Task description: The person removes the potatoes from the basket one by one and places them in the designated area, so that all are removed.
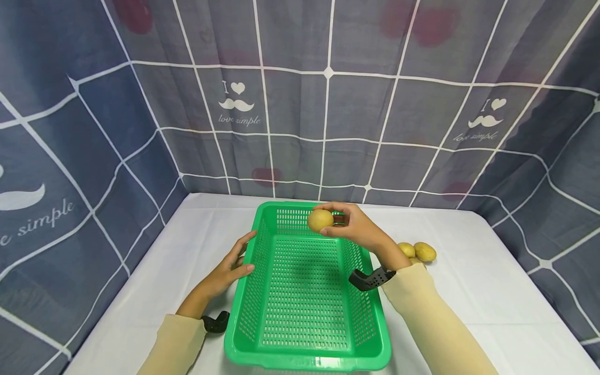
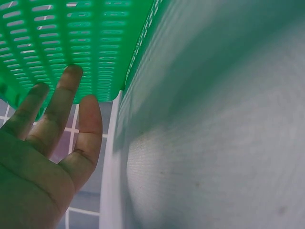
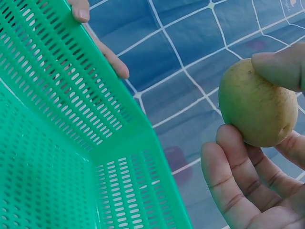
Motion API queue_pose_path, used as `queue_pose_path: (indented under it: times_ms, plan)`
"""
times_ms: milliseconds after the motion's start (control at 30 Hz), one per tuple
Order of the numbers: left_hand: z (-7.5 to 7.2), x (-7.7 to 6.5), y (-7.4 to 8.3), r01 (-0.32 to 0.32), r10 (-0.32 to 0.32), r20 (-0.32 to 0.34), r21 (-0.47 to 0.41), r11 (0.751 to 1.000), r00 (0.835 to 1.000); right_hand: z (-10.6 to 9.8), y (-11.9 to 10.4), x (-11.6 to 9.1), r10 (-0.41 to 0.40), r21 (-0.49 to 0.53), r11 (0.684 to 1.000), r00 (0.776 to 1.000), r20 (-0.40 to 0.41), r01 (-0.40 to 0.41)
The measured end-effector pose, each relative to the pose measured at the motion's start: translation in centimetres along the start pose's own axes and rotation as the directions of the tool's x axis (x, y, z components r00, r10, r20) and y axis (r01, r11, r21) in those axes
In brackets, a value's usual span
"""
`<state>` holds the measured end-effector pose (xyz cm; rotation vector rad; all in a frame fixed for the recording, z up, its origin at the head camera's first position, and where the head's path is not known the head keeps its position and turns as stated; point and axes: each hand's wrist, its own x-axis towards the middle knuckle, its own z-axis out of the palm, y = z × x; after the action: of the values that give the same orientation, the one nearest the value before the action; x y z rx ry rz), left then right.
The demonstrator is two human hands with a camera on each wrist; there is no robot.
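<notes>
A yellow potato (image 1: 321, 221) is pinched between the thumb and fingers of my right hand (image 1: 353, 225), above the far end of a green plastic basket (image 1: 307, 291). The right wrist view shows the potato (image 3: 257, 102) from close up, with the thumb on one side and the fingertips against the other. My left hand (image 1: 232, 268) touches the basket's left rim with its thumb and fingers. In the left wrist view, the spread fingers (image 2: 62, 109) lie against the slotted outer wall of the basket (image 2: 102, 52). Only the basket's slotted floor shows inside it.
Several more potatoes (image 1: 424, 252) lie on the white tablecloth (image 1: 473, 291) right of the basket, partly hidden behind my right forearm. A grey-blue checked curtain (image 1: 295, 104) hangs behind the table and along both sides.
</notes>
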<state>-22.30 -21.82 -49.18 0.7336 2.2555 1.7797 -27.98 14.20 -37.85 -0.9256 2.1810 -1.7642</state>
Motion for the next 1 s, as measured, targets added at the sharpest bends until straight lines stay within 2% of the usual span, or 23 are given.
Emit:
queue_pose_path:
  times_ms: [767, 1000]
  plan:
    - [0.0, -0.1, 0.0, -0.023, 0.024, -0.013, 0.018, 1.0, 1.0, -1.2, 0.6, -3.8, -0.02, 0.021, 1.0, 0.998, -0.052, 0.021]
    - [0.1, -0.2, 0.2, -0.023, 0.023, -0.009, 0.029, 0.999, 1.0, -1.4, 1.0, -5.0, -0.031, 0.044, 0.998, 0.995, -0.093, 0.035]
